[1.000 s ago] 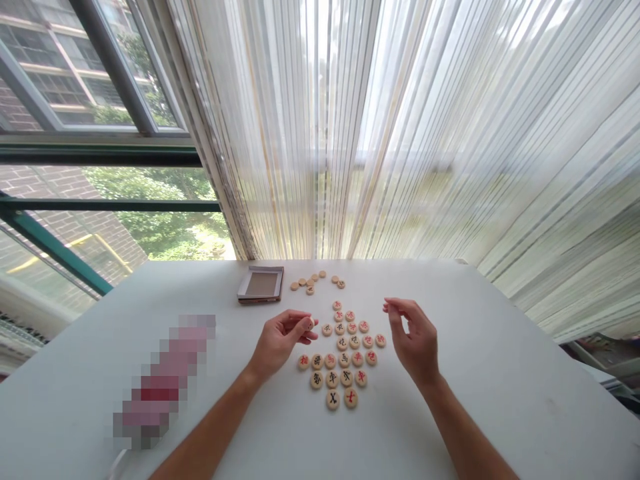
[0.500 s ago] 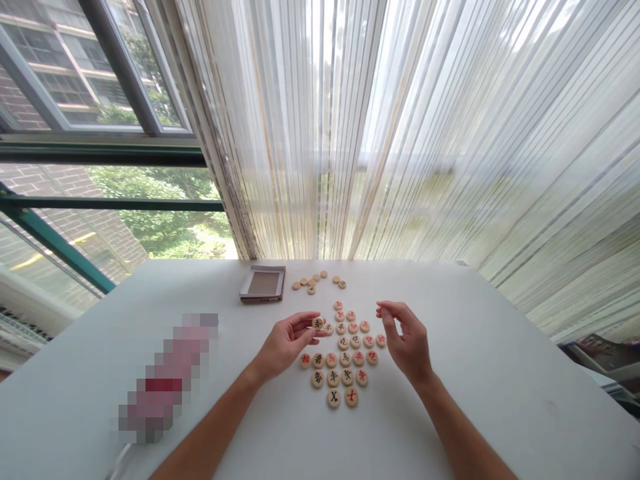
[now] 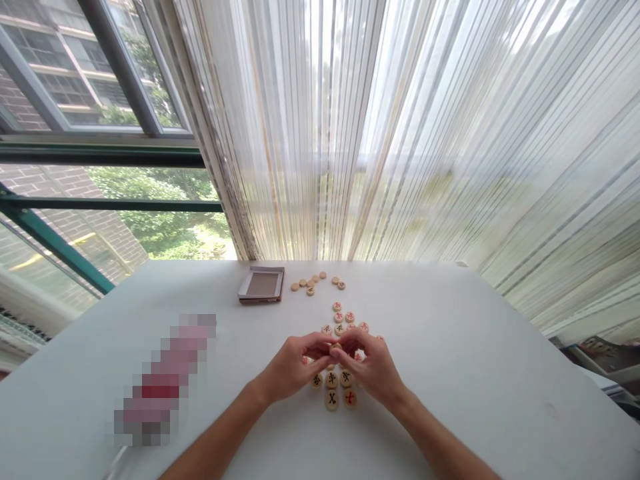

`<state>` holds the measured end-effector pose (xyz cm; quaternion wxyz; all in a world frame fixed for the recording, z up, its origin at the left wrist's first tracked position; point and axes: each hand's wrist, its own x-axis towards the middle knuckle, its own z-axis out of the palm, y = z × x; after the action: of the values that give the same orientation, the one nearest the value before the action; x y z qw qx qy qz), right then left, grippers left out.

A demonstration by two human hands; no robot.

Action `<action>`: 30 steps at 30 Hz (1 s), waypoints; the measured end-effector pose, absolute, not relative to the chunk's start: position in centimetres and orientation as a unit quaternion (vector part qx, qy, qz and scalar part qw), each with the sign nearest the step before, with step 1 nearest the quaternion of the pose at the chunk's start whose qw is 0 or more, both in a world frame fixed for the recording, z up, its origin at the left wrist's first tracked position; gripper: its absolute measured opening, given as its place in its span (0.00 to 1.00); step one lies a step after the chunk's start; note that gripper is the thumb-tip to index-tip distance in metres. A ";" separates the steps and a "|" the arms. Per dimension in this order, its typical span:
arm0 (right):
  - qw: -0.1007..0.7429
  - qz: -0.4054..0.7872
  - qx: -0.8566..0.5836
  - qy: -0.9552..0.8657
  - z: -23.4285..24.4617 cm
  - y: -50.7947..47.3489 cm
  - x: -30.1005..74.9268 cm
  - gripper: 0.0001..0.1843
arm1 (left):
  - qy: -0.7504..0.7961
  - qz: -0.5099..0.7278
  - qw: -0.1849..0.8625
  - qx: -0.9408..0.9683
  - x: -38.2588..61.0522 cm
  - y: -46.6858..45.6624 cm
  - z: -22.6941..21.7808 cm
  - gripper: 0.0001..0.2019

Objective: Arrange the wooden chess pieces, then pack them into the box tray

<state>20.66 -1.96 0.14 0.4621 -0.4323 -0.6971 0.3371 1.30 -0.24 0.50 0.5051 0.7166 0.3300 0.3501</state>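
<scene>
A round wooden Chinese chess piece (image 3: pixel 335 348) is pinched between the fingertips of both hands. My left hand (image 3: pixel 295 363) grips it from the left, thumb below and fingers above. From the other side, my right hand (image 3: pixel 375 365) closes on the same piece. Under and around the hands lie rows of Chinese chess pieces with black or red characters, such as a black-marked piece (image 3: pixel 332 400) and a red-marked piece (image 3: pixel 350 399) at the near end. A red-marked piece (image 3: pixel 337 307) lies at the far end. The hands hide several pieces in the middle rows.
An open shallow box (image 3: pixel 261 285) sits at the back of the white table (image 3: pixel 490 347). Several loose pieces (image 3: pixel 303 283) lie to the right of the box. A blurred pink object (image 3: pixel 165 373) is on the left, and a striped curtain (image 3: pixel 350 133) hangs behind.
My right hand has moved left and inward and now touches the piece held in my left hand. The left hand has shifted slightly right and nearer with that piece.
</scene>
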 end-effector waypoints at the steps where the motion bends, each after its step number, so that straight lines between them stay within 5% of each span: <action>1: 0.462 0.346 -0.436 -0.690 0.0 -1.9 20.6 0.07 | 0.329 0.351 0.502 0.719 1.3 -0.2 0.3 0.16; 12: 0.493 0.278 -0.471 -0.677 0.7 -1.7 21.6 0.08 | 0.395 0.414 0.389 0.722 -0.5 1.9 0.2 0.13; 23: 0.563 0.215 -0.533 -0.594 0.1 0.9 25.0 0.12 | 0.421 0.453 0.452 0.642 -0.8 4.0 -2.1 0.13; 30: 0.594 0.216 -0.573 -0.522 -1.5 2.8 26.6 0.18 | 0.436 0.392 0.441 0.679 0.1 5.8 0.2 0.17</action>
<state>26.58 2.78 -1.51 0.5939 -0.5727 -0.5221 0.2163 0.07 5.80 0.20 0.4413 0.6790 0.4364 0.3922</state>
